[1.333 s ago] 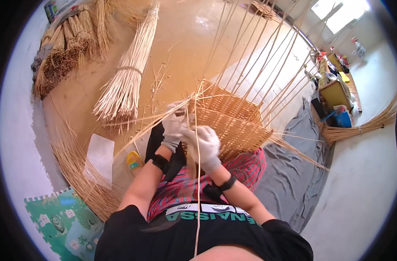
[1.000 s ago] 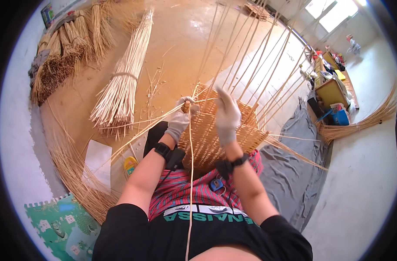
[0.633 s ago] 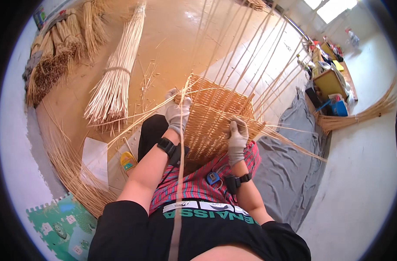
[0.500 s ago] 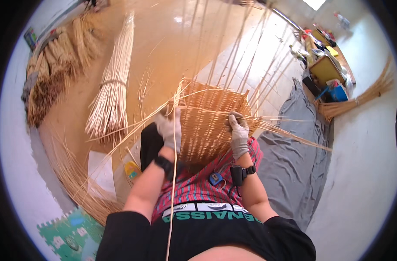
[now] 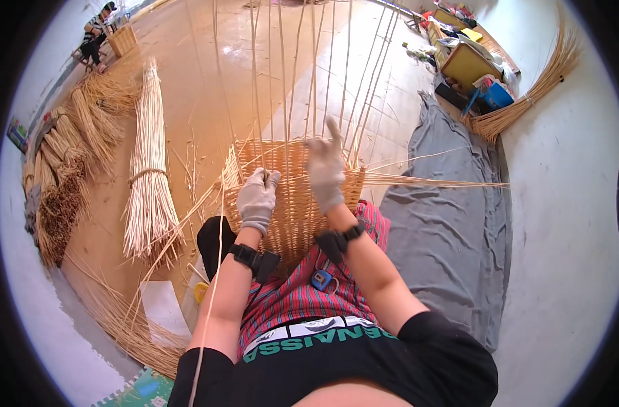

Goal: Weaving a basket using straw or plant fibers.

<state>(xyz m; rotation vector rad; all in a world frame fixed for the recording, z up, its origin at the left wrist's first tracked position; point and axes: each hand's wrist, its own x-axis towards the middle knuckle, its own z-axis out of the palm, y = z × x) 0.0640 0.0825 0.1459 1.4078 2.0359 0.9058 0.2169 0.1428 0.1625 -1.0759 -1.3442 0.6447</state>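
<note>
A woven tan basket (image 5: 286, 224) with tall upright stakes rests at my lap on a red striped cloth (image 5: 370, 220). My left hand (image 5: 256, 198), in a pale glove, is closed on the basket's near rim among the stakes. My right hand (image 5: 326, 168), gloved and slightly blurred, is raised over the right part of the basket, index finger up and fingers apart, with nothing visible in it. A long loose strand (image 5: 215, 285) runs down past my left arm; more strands (image 5: 431, 182) jut out to the right. A blue tape measure (image 5: 321, 281) lies on the cloth.
Bundled rods (image 5: 146, 214) and heaped bundles (image 5: 62, 203) lie at left, a white sheet (image 5: 160, 311) nearer. A co-worker (image 5: 95, 37) sits beside another basket (image 5: 121, 41) at back left. A grey cloth (image 5: 445, 251), a blue container (image 5: 496, 96) and cluttered furniture (image 5: 469, 64) line the right.
My view has swung, bringing the co-worker into sight. My left hand now grips farther along the rim to the right; my right hand has left the rim, rising with its fingers extended.
</note>
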